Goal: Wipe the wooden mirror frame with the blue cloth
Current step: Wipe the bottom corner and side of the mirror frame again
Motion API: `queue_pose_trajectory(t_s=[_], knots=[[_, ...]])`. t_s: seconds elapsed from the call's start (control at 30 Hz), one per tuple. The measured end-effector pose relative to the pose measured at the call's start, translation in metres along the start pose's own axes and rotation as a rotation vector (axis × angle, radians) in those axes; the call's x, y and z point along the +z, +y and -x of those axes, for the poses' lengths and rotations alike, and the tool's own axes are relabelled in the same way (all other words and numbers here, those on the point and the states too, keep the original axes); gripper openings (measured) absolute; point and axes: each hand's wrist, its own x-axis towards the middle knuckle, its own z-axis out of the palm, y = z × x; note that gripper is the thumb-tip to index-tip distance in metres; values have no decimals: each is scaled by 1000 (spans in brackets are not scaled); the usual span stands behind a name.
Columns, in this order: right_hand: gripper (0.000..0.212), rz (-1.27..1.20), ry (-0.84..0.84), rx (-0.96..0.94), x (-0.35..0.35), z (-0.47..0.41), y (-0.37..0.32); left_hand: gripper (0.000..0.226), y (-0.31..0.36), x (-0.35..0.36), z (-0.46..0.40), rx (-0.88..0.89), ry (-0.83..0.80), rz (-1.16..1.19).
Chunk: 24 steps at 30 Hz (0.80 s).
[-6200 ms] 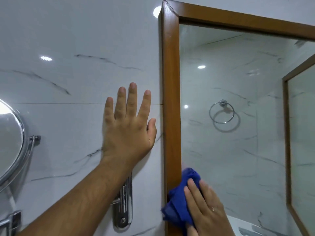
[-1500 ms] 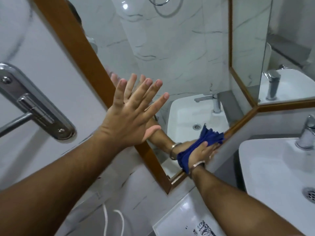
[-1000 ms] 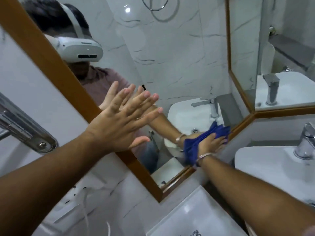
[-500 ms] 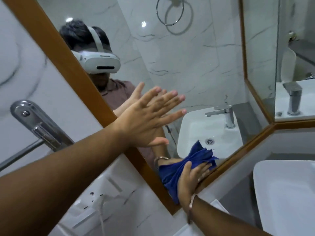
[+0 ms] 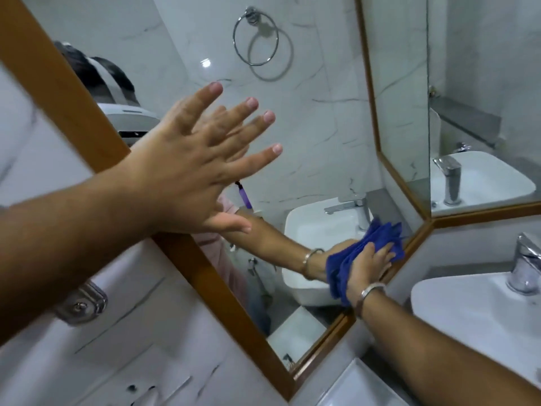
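The wooden mirror frame (image 5: pixel 222 300) runs diagonally from the upper left down to a corner at the bottom middle, then up to the right along the mirror's lower edge. My right hand (image 5: pixel 367 263) presses the bunched blue cloth (image 5: pixel 339 266) against that lower edge, near the mirror's right corner. My left hand (image 5: pixel 190 171) is flat with fingers spread, resting across the left side of the frame and the glass, and holds nothing. The mirror reflects both arms and the cloth.
A white basin (image 5: pixel 474 315) with a chrome tap (image 5: pixel 525 265) sits at the right, just below the frame. A chrome wall bracket (image 5: pixel 80 303) is mounted on the marble wall at the left. A second angled mirror panel (image 5: pixel 480 106) joins at the right.
My right hand has slid the cloth to the right along the lower frame edge over the last half second. The view has tilted and my left hand has stayed spread on the frame.
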Motion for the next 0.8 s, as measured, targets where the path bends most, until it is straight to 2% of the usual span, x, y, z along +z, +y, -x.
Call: queue_pose_trajectory(t_s=[0.13, 0.2, 0.3, 0.43, 0.5, 0.57, 0.63, 0.7, 0.8], knots=[[62, 77, -71, -79, 13, 84, 37, 100, -18, -5, 3, 11, 7, 15], [62, 122, -95, -101, 15, 96, 44, 101, -21, -3, 5, 1, 13, 9], [59, 70, -59, -53, 11, 61, 24, 101, -23, -1, 5, 13, 28, 56], [58, 5, 62, -35, -4, -31, -16, 102, -24, 2, 5, 18, 72, 91], [59, 7, 86, 55, -13, -84, -35, 103, -22, 4, 5, 25, 96, 96], [60, -40, 41, 163, -17, -116, -44, 104, -21, 4, 4, 32, 110, 103], [52, -145, 55, 131, -11, -115, -42, 104, -21, 7, 4, 36, 100, 106], [42, -185, 98, 1, -11, -94, -29, 104, -19, 8, 4, 46, 95, 89], [55, -87, 86, -26, -4, -49, 3, 104, -20, 12, 4, 38, 104, 90]])
